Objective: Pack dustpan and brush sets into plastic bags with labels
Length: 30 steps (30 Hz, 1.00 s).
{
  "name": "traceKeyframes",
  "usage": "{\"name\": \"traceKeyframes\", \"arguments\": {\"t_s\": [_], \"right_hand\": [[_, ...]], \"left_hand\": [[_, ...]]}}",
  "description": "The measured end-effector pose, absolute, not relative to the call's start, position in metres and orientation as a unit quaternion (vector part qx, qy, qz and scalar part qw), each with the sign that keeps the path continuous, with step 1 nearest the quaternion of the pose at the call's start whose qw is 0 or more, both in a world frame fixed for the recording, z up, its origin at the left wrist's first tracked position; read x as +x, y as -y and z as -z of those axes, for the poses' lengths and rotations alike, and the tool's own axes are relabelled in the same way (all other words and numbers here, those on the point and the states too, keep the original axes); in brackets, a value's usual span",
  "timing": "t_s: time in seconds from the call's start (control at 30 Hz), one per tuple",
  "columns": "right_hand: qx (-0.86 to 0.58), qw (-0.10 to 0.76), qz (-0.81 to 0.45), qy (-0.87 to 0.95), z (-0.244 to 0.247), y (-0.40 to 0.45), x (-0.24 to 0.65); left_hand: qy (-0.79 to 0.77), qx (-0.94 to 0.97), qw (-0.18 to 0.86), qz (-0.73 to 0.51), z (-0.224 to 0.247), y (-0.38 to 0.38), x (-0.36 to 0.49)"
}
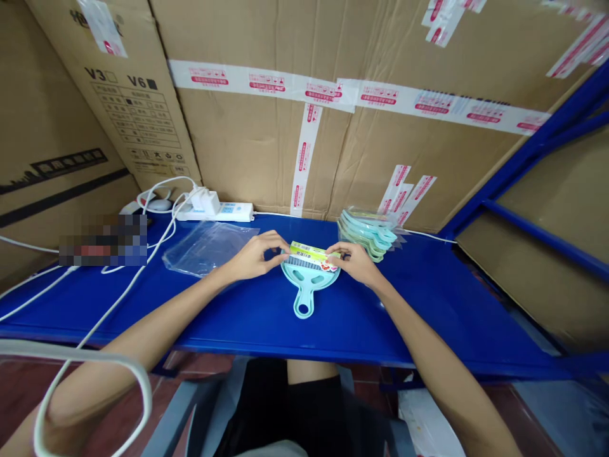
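A light teal dustpan-shaped item (311, 279) with a short ringed handle lies on the blue table (257, 317), its handle pointing toward me. Across its far edge is a green and white printed label card (313, 254), with grey bristles just below it. My left hand (264, 255) pinches the card's left end between thumb and fingers. At the right end, my right hand (353, 260) holds the card with its fingertips.
Several packed teal and green items (368, 231) are stacked behind my right hand. Clear plastic bags (209, 247) lie at the left, near a white power strip (233, 211) and loose cables. Cardboard (257, 146) stands behind the table.
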State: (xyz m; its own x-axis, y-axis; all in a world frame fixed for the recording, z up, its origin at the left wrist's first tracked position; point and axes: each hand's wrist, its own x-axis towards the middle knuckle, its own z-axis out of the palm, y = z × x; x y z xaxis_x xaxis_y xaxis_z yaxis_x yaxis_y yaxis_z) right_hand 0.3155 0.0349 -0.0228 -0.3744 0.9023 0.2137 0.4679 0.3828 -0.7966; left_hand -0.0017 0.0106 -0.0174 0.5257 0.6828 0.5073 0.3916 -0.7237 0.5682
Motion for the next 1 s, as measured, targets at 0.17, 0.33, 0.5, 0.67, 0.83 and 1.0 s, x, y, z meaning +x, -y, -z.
{"name": "traceKeyframes", "arguments": {"t_s": [0.17,0.33,0.5,0.67,0.83,1.0], "right_hand": [[-0.470,0.305,-0.232,0.795,0.026,-0.040,0.315],[-0.457,0.296,-0.167,0.822,0.027,-0.041,0.312],[-0.460,0.272,-0.190,0.824,0.012,-0.037,0.331],[-0.419,0.200,-0.300,0.833,-0.002,-0.034,0.348],[-0.406,0.189,-0.275,0.851,-0.003,-0.031,0.346],[-0.412,0.190,-0.252,0.855,-0.001,-0.027,0.340]], "left_hand": [[-0.282,0.892,0.190,-0.297,0.033,-0.019,0.002],[-0.300,0.902,0.178,-0.255,0.038,-0.020,0.002],[-0.302,0.888,0.210,-0.277,0.036,-0.019,0.001],[-0.297,0.883,0.224,-0.287,0.036,-0.018,0.002],[-0.298,0.889,0.209,-0.280,0.035,-0.017,0.003],[-0.298,0.899,0.183,-0.264,0.034,-0.017,0.003]]}}
